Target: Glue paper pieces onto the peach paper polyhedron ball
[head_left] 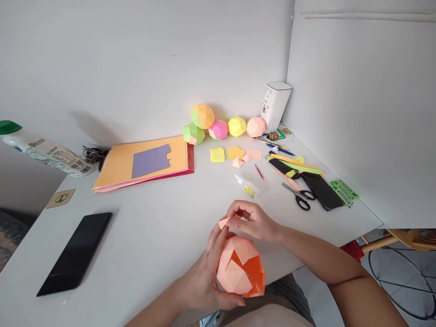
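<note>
My left hand (208, 272) is wrapped round a hollow, faceted peach paper ball (235, 277), thumb below and fingers along its far left side. A jagged gap in the ball's right side shows its deeper orange inside. Just above the ball, my right hand (251, 220) pinches a small peach paper piece (225, 222) between thumb and fingers, close to my left fingertips. Past the hands lies a small white glue bottle (245, 185) with a yellow label. Scissors (299, 195) with black handles rest on the table to the right.
Several finished paper balls (218, 129) line the wall beside a white box (276, 106). Paper sheets (116, 163) lie at the back left, a black tablet (76, 254) nearer. A white bottle (51, 152) stands far left; a phone (323, 190) lies right.
</note>
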### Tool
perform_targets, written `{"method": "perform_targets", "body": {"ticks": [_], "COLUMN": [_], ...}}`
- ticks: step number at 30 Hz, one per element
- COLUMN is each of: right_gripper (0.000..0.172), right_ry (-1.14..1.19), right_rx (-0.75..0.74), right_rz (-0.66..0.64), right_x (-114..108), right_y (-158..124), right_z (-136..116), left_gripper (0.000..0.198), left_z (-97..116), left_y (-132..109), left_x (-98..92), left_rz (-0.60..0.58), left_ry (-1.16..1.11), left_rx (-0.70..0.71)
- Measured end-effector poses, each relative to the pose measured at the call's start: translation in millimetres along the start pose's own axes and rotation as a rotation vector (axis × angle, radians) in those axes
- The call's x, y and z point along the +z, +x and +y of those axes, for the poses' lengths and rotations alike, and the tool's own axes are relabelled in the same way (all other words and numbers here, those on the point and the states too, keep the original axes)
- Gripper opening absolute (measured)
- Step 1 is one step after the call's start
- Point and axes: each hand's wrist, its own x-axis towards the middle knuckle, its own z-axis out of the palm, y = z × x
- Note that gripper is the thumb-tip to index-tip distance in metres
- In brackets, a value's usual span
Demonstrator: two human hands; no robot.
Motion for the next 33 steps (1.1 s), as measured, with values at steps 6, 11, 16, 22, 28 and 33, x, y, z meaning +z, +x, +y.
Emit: {"method": "perform_targets", "body": {"ticks": [6, 11, 16, 22, 28, 33], "right_gripper": [0.012, 0.012, 0.009, 0.008, 0.012, 0.019], "right_ry": [-0.128, -0.063, 0.138, -0.123, -0.513, -0.582], "right_rx": [-0.183, -0.351, -0.145, -0.207, -0.562, -0.576], "right_rz": [0.126, 0.267, -0.072, -0.078, -0.005, 0.077], "right_x": [1.0, -12.4, -18.1, -9.5, -3.8, 2.3], "right_y": [0.3, -9.4, -21.6, -25.0, -24.3, -25.4], "right_z": [-0.7, -8.8, -14.0, -17.5, -15.1, 1.0], "left_gripper": [0.132, 0.106, 0.098, 0.095, 0.091, 0.086], "left_z": [2.8, 7.1, 6.4, 6.5, 5.8, 6.6], "left_y": [2.1, 11.6, 18.5, 19.2, 19.2, 20.3], "left_x": [0.2, -8.6, -18.4, -18.4, -16.5, -14.7], "left_rz": [0.040, 0.331, 0.594, 0.618, 0.586, 0.582], "left_ry": [-0.015, 0.101, 0.229, 0.251, 0.236, 0.307], "left_rx": [0.061, 0.217, 0.289, 0.288, 0.248, 0.257]}}
